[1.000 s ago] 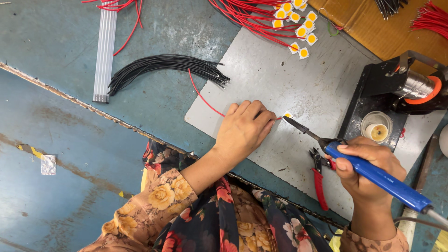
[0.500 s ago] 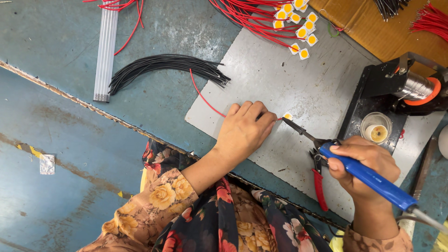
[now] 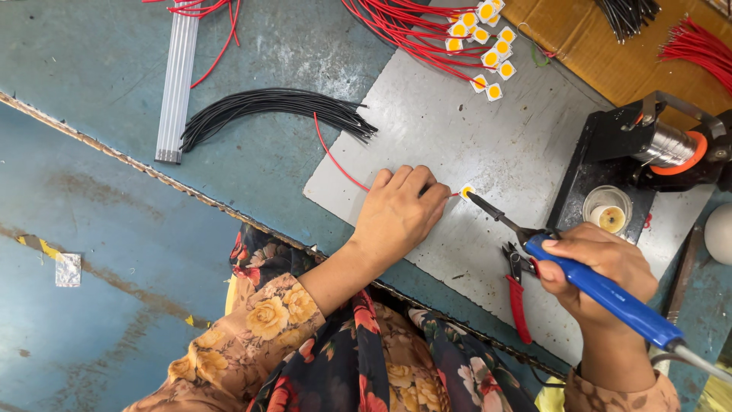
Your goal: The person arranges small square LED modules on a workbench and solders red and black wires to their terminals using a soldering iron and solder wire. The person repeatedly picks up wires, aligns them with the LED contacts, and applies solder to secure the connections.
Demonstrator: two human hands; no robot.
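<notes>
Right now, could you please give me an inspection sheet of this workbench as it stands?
Surface: grey metal sheet lying on a worn blue-green bench.
Job's things: small yellow chip on a red wire; soldering iron, tip close to the chip.
Clutter: red-handled cutters, iron stand, small round pot, clear strips.
Hands: left hand presses the red wire down; right hand grips the iron's blue handle.
Cables: black wire bundle; red wires with yellow chips.
Surroundings: cardboard; floor with tape scraps.
</notes>
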